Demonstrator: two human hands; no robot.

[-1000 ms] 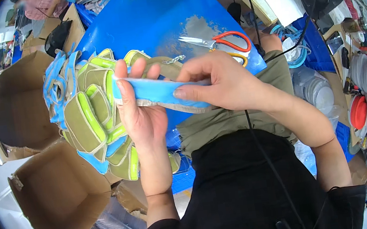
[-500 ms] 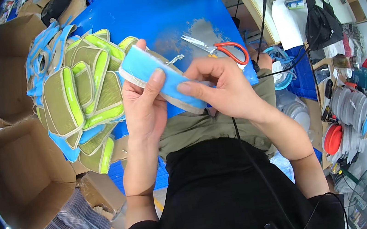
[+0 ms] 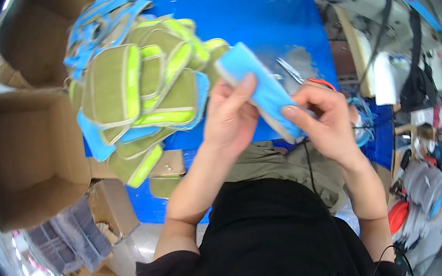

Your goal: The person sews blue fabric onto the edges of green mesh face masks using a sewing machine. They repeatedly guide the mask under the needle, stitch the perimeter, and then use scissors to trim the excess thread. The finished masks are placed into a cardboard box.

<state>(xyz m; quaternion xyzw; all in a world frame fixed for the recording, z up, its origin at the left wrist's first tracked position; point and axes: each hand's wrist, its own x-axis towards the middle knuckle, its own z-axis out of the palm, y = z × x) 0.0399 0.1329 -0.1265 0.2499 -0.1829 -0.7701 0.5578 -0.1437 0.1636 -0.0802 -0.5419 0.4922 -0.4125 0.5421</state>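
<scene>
A light blue fabric piece [image 3: 265, 84] with pale edge binding stretches between my two hands above the blue table [image 3: 237, 4]. My left hand [image 3: 228, 116] pinches its upper left part, thumb on top. Toward the lower right end, my right hand [image 3: 326, 119] is closed on the same piece, thumb pressed on its blue face. Just beyond the right hand lie scissors [image 3: 291, 70] with red handles, which that hand partly hides. Left of my hands is a heap of olive fabric pads [image 3: 111, 85] with lime-green strips and pale binding.
Blue-and-grey fabric strips [image 3: 98, 31] lie behind the heap. An open cardboard box [image 3: 28, 158] stands at the left, with bundled grey pieces [image 3: 71, 230] below it. On the right are a white roll [image 3: 385, 80], a red disc-shaped object [image 3: 399, 217] and grey stacked discs [image 3: 424, 185].
The view has swung, so the table and heap appear farther right. Both hands still hold the blue fabric piece, now tilted more steeply. My right hand now covers part of the scissors' handles.
</scene>
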